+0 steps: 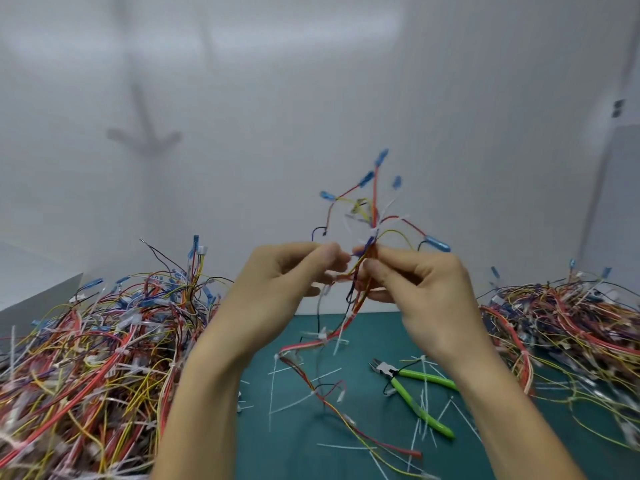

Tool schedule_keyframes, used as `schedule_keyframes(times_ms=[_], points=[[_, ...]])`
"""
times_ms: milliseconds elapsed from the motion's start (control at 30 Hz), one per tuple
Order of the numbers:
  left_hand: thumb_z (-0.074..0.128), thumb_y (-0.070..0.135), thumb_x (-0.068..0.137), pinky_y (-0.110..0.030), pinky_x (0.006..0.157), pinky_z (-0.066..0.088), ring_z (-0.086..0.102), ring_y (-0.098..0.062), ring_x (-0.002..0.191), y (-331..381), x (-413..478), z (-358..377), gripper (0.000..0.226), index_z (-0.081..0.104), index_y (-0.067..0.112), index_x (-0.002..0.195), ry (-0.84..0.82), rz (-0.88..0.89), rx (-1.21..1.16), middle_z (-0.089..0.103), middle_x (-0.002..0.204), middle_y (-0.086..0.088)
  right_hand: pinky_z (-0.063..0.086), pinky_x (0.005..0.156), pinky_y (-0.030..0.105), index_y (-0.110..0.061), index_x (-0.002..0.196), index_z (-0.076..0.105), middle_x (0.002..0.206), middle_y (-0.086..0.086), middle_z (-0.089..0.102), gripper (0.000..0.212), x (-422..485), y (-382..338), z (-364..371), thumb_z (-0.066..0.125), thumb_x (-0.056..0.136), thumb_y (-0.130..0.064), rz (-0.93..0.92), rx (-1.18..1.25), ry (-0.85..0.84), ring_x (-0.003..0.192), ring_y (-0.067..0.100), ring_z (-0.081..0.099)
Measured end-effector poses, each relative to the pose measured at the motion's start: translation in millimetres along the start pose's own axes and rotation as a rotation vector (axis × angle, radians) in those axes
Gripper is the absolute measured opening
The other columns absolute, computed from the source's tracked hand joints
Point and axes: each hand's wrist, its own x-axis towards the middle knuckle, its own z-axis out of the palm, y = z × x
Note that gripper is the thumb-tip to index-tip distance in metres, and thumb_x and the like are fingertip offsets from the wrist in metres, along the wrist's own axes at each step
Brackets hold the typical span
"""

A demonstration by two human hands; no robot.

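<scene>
I hold a wire harness (372,216) of red, yellow, blue and black wires upright above the green mat (346,455). Its top ends carry blue terminals, and white cable ties bind it. My right hand (419,289) pinches the bundle just below a white tie. Close beside it on the left, my left hand (287,285) has its fingers curled with the tips at the wires; its exact grip is blurred. The harness tail hangs down and trails across the mat toward me.
A big heap of tangled harnesses (90,358) fills the left side, another heap (571,327) the right. Green-handled cutters (415,393) lie on the mat among several cut white tie tails. A white wall stands behind.
</scene>
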Motion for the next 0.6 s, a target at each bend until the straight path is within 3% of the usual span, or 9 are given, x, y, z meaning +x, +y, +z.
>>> schedule_keyframes(times_ms=[100,167,300,367,467,500,600], points=[[0.063,0.041,0.090,-0.008,0.073,0.048,0.068,0.007,0.088,-0.2,0.0,8.3,0.018,0.079,0.033,0.088,-0.096,0.002,0.119,0.076,0.087,0.018,0.062,0.074,0.032,-0.041,0.107,0.073,0.084,-0.008,0.077,0.032,-4.1,1.3,0.4,0.065,0.095,-0.012,-0.152,-0.280,-0.040,0.079,0.009,0.073],[0.071,0.049,0.080,-0.015,0.075,0.046,0.066,0.009,0.087,-3.7,1.1,10.3,0.011,0.078,0.043,0.087,-0.045,-0.007,0.211,0.075,0.085,0.021,0.059,0.073,0.046,-0.033,0.114,0.070,0.086,-0.003,0.073,0.029,-3.7,2.8,-2.1,0.059,0.097,-0.012,-0.196,-0.476,-0.115,0.082,0.019,0.068],[0.082,0.037,0.073,-0.027,0.079,0.054,0.070,-0.001,0.083,-10.8,3.1,11.9,0.008,0.080,0.037,0.081,0.106,-0.039,0.153,0.076,0.077,0.012,0.049,0.075,0.040,-0.040,0.123,0.065,0.096,-0.007,0.060,0.033,-0.9,3.5,-3.4,0.051,0.100,-0.019,-0.216,-0.796,-0.236,0.089,0.021,0.058],[0.082,0.026,0.075,-0.021,0.076,0.056,0.072,-0.003,0.078,-10.0,2.6,14.1,0.006,0.081,0.030,0.080,0.079,-0.043,0.058,0.077,0.075,0.007,0.048,0.076,0.039,-0.039,0.123,0.066,0.093,-0.009,0.060,0.030,-0.9,1.0,-4.7,0.050,0.102,-0.025,-0.240,-0.766,-0.245,0.087,0.017,0.056],[0.082,0.022,0.076,-0.010,0.063,0.049,0.069,0.002,0.068,-9.2,4.5,15.5,0.006,0.081,0.027,0.079,0.172,-0.030,-0.022,0.076,0.073,0.006,0.045,0.068,0.014,-0.033,0.120,0.071,0.078,-0.022,0.063,0.029,-2.0,-0.8,-7.9,0.058,0.099,-0.018,-0.239,-0.493,-0.165,0.074,0.000,0.060],[0.082,0.024,0.075,-0.010,0.061,0.048,0.067,0.002,0.065,-8.6,4.9,15.3,0.006,0.080,0.028,0.078,0.234,-0.021,-0.027,0.076,0.072,0.007,0.044,0.063,0.011,-0.032,0.113,0.074,0.072,-0.025,0.063,0.025,-2.4,-1.6,-9.0,0.061,0.097,-0.017,-0.223,-0.414,-0.111,0.069,-0.001,0.061],[0.082,0.019,0.074,-0.009,0.058,0.048,0.068,0.003,0.061,-3.5,4.0,12.7,0.009,0.079,0.026,0.079,0.372,0.030,-0.117,0.076,0.070,0.007,0.047,0.058,0.025,-0.033,0.093,0.072,0.077,-0.019,0.067,0.004,0.3,0.1,-15.4,0.069,0.091,-0.031,-0.123,-0.316,0.060,0.061,0.008,0.060]])
